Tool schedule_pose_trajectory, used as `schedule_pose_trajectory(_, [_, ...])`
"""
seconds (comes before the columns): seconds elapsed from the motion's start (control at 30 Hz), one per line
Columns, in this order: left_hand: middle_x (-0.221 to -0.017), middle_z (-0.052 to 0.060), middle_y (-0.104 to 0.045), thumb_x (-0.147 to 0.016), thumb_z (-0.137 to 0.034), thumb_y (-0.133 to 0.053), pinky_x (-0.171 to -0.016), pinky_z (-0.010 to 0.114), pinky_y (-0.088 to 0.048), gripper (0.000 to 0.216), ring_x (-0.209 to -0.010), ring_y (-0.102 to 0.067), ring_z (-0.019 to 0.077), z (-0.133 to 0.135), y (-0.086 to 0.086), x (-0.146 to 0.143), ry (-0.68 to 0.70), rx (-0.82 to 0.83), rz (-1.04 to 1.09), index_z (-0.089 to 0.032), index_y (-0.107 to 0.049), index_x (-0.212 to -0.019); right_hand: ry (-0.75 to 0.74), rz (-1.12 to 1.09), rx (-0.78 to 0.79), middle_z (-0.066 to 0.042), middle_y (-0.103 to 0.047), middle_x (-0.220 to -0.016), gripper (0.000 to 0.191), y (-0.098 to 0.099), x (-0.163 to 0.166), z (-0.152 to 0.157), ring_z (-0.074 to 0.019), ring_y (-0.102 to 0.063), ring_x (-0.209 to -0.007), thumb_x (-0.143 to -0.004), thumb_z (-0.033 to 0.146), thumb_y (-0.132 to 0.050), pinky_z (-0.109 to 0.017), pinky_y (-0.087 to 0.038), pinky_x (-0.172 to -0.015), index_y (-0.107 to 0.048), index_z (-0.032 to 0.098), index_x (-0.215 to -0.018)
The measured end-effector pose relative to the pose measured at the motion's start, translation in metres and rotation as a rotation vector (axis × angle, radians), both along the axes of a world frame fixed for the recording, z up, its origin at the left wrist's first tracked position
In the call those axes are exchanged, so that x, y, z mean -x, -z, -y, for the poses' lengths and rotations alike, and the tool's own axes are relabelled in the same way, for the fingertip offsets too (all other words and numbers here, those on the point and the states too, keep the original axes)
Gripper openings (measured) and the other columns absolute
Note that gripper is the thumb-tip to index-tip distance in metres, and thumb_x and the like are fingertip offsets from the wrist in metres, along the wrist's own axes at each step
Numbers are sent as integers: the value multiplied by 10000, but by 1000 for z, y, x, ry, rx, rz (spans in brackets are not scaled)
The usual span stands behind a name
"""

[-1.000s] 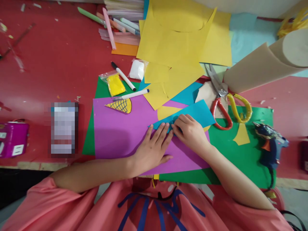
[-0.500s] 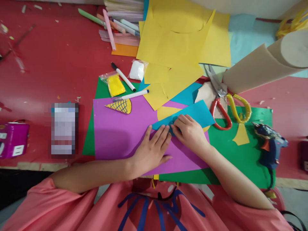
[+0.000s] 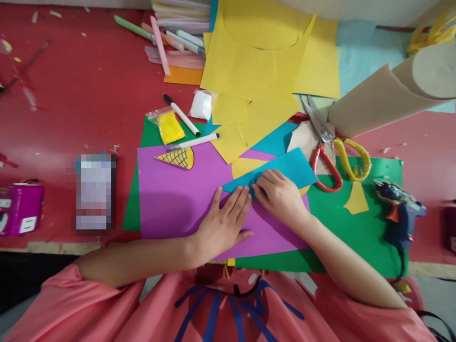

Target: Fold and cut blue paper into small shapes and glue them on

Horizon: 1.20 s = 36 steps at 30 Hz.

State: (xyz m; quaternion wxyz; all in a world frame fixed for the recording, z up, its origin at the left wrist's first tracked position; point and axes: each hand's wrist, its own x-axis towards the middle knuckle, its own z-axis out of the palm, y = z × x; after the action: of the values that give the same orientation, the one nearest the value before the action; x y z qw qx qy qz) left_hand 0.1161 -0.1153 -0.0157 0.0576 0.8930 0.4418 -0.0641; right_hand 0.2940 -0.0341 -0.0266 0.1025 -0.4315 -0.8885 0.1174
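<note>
Blue strip [image 3: 296,167] below, eased flat, empty left hand [image 3: 223,223] slightly back; kept right hand [image 3: 282,194] curled (pinch unclear); probably still steadying.

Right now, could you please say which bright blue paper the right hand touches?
The nearest strip, over a yellow piece; other pieces lie farther off, partly under yellow sheets.

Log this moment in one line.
left hand: flat, fingertips at blue paper | right hand: fingers curled on blue paper | beneath: purple sheet

Craft wkspace: red worktop [image 3: 78,95] w/ lg. scissors [image 3: 325,134] approx. 2 o'clock, glue gun [image 3: 402,223] 3, markers [image 3: 188,41] 11.
</note>
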Motion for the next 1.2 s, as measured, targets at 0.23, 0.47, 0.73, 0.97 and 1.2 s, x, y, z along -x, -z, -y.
schedule_pose_trajectory(0.23, [-1496,196,-419,-972,-500,-356,-1111,610,-347,634,-1390,-382,328,3,0,2,11,-45,6,-78,-407,-1443,1,14,14,-90,-594,-767,283,-1,0,0,-212,-489,-735,-960,212,-439,-337,-349,-617,-591,166,-726])
schedule_pose_trajectory(0.47, [-1392,197,-507,-954,-511,-410,-1117,589,-350,656,-1318,-439,324,-1,-4,3,-5,-5,-7,-83,-391,-1450,7,16,7,-88,-595,-766,285,-1,0,0,-208,-491,-732,-960,218,-447,-332,-352,-622,-598,158,-726])
schedule_pose_trajectory(0.73, [-1376,175,-496,-939,-535,-437,-1080,625,-358,600,-1299,-437,330,-2,-2,2,7,-15,6,-207,-414,-1441,-18,-47,63,-93,-594,-772,273,0,-4,-3,-217,-499,-739,-957,220,-458,-326,-389,-651,-605,151,-737])
schedule_pose_trajectory(0.97, [-1306,131,-544,-941,-548,-424,-1042,660,-361,604,-1220,-468,340,-5,-5,1,16,10,17,-254,-375,-1466,-61,-254,235,-55,-573,-743,221,1,-18,-14,-190,-523,-723,-908,242,-583,-310,-435,-689,-554,172,-700])
schedule_pose_trajectory(1.2, [-1351,107,-534,-968,-508,-382,-1024,667,-372,575,-1229,-455,347,-4,-7,-2,19,16,-2,-272,-329,-1489,-219,-296,312,-73,-583,-848,96,-5,-29,-17,-200,-549,-819,-890,218,-618,-316,-453,-754,-627,156,-817])
